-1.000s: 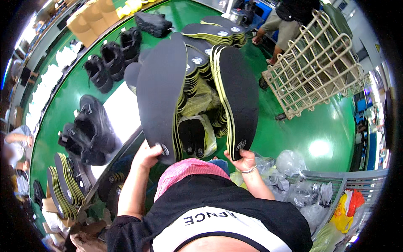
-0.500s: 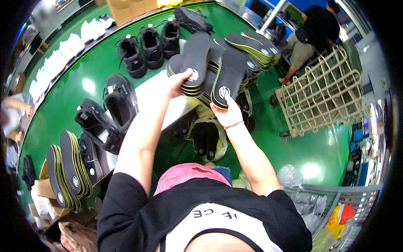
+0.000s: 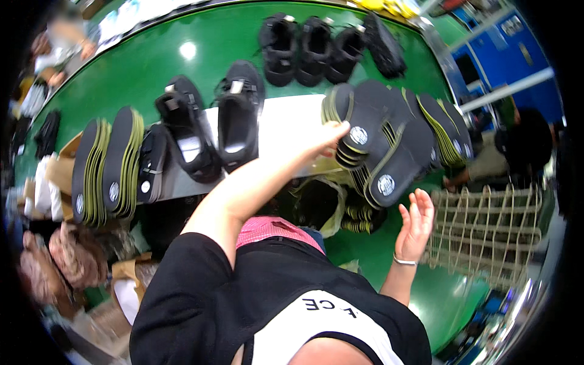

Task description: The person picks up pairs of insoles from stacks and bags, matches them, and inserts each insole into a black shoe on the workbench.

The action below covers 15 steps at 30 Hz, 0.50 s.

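My left hand (image 3: 328,139) reaches across to the heel end of a stack of black insoles (image 3: 372,112), each with a round white print. Its thumb lies at the heel edge and the fingers curl in beside it, partly hidden. Next to that stack, another fan of black insoles (image 3: 401,158) with yellow-green edges overhangs the near edge of the white board (image 3: 292,118). My right hand (image 3: 415,222) is off these insoles, empty, with its fingers spread and the palm showing. Two black shoes (image 3: 238,125) with light patches inside stand left of my left hand.
Several black shoes (image 3: 313,52) line the green table (image 3: 213,36) farther back. More insole stacks (image 3: 120,161) stand at the left and at the right end. A plastic bag of insoles (image 3: 328,204) sits below the board. A wire cart (image 3: 486,234) and a person (image 3: 529,140) are at right.
My right hand has let go of the insoles and moved away, toward the lower right. My left hand remains at its stack. The whole view has turned, so things appear shifted.
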Tool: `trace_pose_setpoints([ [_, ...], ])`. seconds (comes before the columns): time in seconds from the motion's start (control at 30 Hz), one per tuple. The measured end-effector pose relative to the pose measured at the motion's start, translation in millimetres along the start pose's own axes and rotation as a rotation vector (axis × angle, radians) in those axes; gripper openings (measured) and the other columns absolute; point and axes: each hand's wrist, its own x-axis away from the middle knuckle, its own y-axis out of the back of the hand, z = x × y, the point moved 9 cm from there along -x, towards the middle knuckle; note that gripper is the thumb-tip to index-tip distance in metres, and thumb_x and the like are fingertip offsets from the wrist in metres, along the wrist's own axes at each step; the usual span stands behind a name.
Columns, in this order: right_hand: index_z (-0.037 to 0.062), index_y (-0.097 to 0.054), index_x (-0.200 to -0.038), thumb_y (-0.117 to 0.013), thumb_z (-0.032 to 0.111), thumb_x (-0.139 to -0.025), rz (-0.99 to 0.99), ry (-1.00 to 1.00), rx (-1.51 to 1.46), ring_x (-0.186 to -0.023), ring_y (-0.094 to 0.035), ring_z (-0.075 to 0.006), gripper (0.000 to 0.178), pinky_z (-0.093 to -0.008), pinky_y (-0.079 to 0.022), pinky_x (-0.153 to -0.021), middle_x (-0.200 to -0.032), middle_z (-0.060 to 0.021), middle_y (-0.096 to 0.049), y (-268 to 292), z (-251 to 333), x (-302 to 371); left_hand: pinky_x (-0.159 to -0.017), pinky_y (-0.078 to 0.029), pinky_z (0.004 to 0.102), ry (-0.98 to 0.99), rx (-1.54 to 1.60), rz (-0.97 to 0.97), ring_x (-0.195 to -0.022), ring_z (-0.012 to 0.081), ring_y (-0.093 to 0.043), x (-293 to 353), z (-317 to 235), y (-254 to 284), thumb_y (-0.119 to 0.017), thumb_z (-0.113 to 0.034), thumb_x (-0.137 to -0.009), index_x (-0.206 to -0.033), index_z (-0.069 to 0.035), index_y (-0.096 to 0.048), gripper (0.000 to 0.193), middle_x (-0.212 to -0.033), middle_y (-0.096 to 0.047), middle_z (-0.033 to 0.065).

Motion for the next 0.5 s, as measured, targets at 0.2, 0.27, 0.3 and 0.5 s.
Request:
trace_pose_setpoints([
  [0.2, 0.0005, -0.042, -0.116, -0.043, 0.006, -0.084, 0.368, 0.169, 0.214, -0.111, -0.042, -0.0202, 0.033, -0.0305, -0.038, -0.085, -0.122, -0.0116, -0.043, -61, 44, -35, -0.082, -0.040, 0.0354, -0.422, -0.370, -0.252, -0.094, 0.0285, -0.053, 90, -53, 27, -0.047, -0.036, -0.078, -0.106, -0.002, -0.051, 0.045, -0.100, -0.055, 0.0187],
  [0.27, 0.0005, -0.044, -0.113, -0.043, 0.006, -0.083, 0.504, 0.106, 0.219, -0.106, -0.045, -0.0188, 0.030, -0.0289, -0.038, -0.083, -0.119, -0.0114, -0.045, -88, 51, -39, -0.078, -0.042, 0.0311, -0.367, -0.443, -0.275, -0.089, 0.0218, -0.054, 143, -68, 54, -0.049, -0.030, -0.081, -0.107, -0.001, -0.050, 0.039, -0.096, -0.057, 0.0146],
  [0.3, 0.0005, -0.045, -0.112, -0.043, 0.006, -0.083, 0.587, 0.071, 0.204, -0.105, -0.046, -0.0184, 0.029, -0.0283, -0.039, -0.083, -0.118, -0.0112, -0.046, -101, 52, -42, -0.077, -0.042, 0.0308, -0.328, -0.458, -0.334, -0.088, 0.0220, -0.054, 169, -71, 73, -0.050, -0.027, -0.080, -0.106, -0.001, -0.050, 0.037, -0.095, -0.057, 0.0147],
  [0.5, -0.0001, -0.049, -0.104, -0.046, 0.007, -0.083, 0.905, 0.086, 0.330, -0.095, -0.050, -0.0159, 0.023, -0.0259, -0.039, -0.079, -0.108, -0.0096, -0.051, -181, 51, -39, -0.069, -0.044, 0.0238, -0.422, -0.481, -1.136, -0.077, 0.0104, -0.054, 361, -87, 223, -0.056, -0.015, -0.079, -0.095, 0.000, -0.057, 0.022, -0.086, -0.058, 0.0060],
])
